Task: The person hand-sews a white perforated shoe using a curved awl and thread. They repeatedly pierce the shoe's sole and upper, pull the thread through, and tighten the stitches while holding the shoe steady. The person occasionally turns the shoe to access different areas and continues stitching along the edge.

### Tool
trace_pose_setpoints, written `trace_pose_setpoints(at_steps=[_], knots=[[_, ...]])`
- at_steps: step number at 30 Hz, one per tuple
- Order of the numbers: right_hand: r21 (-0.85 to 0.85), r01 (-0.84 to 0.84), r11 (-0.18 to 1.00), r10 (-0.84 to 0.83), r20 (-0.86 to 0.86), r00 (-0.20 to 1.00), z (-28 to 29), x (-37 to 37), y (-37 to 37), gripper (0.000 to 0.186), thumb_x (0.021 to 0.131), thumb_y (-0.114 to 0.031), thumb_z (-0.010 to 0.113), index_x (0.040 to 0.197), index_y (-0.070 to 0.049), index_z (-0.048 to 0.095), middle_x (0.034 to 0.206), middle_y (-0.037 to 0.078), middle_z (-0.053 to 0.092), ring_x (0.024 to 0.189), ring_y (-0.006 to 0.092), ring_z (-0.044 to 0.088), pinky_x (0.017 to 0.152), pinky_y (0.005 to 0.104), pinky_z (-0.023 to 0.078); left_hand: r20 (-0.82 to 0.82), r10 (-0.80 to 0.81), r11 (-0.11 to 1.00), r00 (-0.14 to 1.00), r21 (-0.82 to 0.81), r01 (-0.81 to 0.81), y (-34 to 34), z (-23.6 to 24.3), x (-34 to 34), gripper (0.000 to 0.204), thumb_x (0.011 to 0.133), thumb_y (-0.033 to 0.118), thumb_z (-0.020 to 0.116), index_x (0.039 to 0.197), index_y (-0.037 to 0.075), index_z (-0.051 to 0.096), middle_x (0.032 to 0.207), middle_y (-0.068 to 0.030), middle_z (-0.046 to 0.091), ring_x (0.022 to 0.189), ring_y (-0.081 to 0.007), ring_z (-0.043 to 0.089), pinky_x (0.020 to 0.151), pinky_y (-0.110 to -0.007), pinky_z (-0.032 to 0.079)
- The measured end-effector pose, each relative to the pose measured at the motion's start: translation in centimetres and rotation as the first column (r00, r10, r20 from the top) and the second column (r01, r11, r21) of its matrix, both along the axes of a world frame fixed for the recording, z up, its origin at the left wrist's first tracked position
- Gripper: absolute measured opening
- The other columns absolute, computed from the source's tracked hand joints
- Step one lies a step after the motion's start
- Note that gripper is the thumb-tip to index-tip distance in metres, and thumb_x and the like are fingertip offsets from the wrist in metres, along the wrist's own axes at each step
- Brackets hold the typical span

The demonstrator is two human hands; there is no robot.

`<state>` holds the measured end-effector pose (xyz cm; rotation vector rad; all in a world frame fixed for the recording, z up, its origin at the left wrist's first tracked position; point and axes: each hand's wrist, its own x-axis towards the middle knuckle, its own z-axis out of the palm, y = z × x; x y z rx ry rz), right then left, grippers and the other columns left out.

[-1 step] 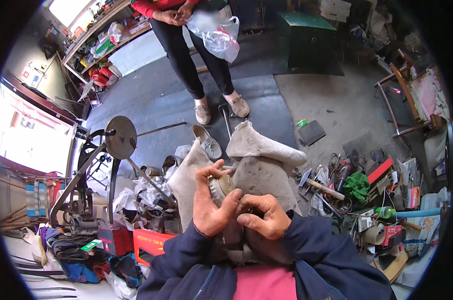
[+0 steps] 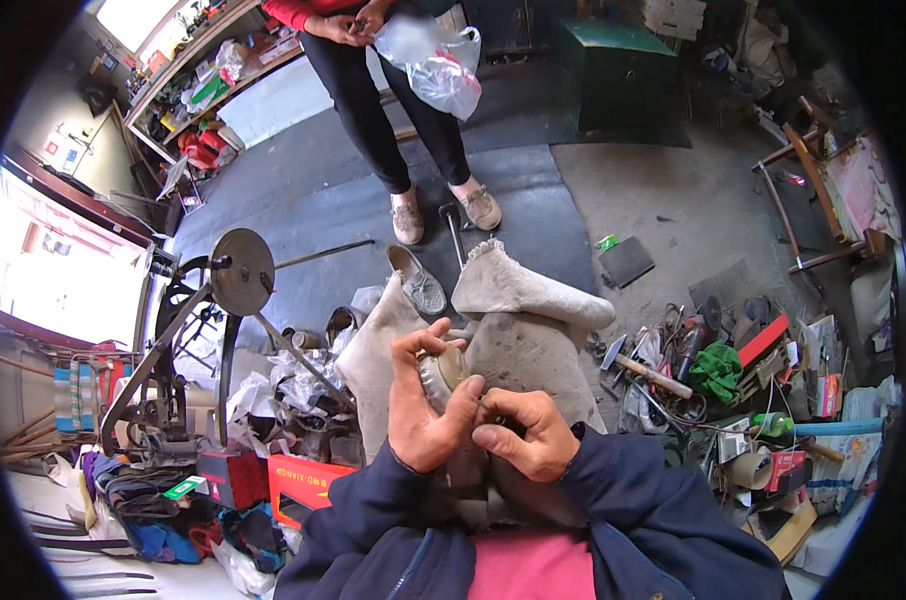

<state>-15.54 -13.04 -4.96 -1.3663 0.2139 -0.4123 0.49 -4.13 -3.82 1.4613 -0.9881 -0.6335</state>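
Note:
My left hand is closed round a pale, rounded shoe, its ridged sole edge showing between thumb and fingers. Most of the shoe is hidden by the hand. Right beside it, my right hand is curled in a pinch, its fingertips close to my left thumb. Whatever those fingers hold is too small or too covered to name. Both hands are over my lap, where a stiff, stained grey-beige apron covers my knees. Beyond the apron, an empty grey slip-on shoe lies on the floor.
A hand-cranked machine with a round metal wheel stands left. A hammer lies among tools and scraps at right. An orange-red box is near my left elbow. Another person stands ahead with a plastic bag.

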Motion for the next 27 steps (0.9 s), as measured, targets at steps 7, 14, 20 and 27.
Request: trace_pose_setpoints(at_steps=[7, 14, 20, 27], knots=[[-0.103, 0.146, 0.984, -0.134, 0.121, 0.984, -2.0, 1.3, 0.9, 0.029, 0.105, -0.021, 0.052, 0.082, -0.004, 0.054, 0.070, 0.012, 0.054, 0.059, 0.0295, 0.054, 0.058, 0.0369, 0.043, 0.140, -0.041, 0.997, 0.989, -0.055, 0.049, 0.0, -1.7, 1.3, 0.054, 0.087, 0.012, 0.060, 0.135, 0.001, 0.038, 0.139, -0.0275, 0.048, 0.116, -0.0305, 0.060, 0.106, -0.045, 0.041], [0.011, 0.139, 0.990, -0.140, 0.108, 0.984, -1.5, 1.2, 0.6, 0.023, 0.106, -0.018, 0.048, 0.092, -0.002, 0.056, 0.070, 0.007, 0.052, 0.062, 0.0187, 0.054, 0.059, 0.0337, 0.042, 0.121, -0.076, 0.994, 0.990, -0.068, 0.084, 0.2, -1.4, 2.1, 0.063, 0.089, 0.024, 0.068, 0.141, 0.002, 0.039, 0.146, -0.0250, 0.044, 0.126, -0.0334, 0.055, 0.111, -0.044, 0.038], [0.359, 0.132, 0.924, -0.150, 0.024, 0.988, 0.6, 0.2, 0.3, 0.044, 0.100, -0.014, 0.051, 0.140, -0.003, 0.038, 0.094, 0.007, 0.059, 0.076, 0.0089, 0.051, 0.067, 0.0231, 0.041, 0.499, 0.068, 0.980, 0.864, -0.194, 0.035, 1.6, 0.0, 1.7, 0.080, 0.077, 0.022, 0.088, 0.143, 0.005, 0.044, 0.151, -0.0251, 0.042, 0.139, -0.0404, 0.046, 0.112, -0.048, 0.038], [0.115, 0.159, 0.980, -0.156, -0.040, 0.987, 2.1, -1.0, 0.6, 0.043, 0.099, 0.000, 0.052, 0.141, -0.003, 0.045, 0.101, 0.009, 0.064, 0.080, 0.0092, 0.057, 0.072, 0.0241, 0.047, 0.707, 0.147, 0.988, 0.692, -0.133, -0.075, 2.5, 2.2, 0.3, 0.044, 0.067, 0.001, 0.086, 0.108, 0.009, 0.072, 0.131, -0.0179, 0.061, 0.127, -0.0417, 0.056, 0.103, -0.047, 0.047]])
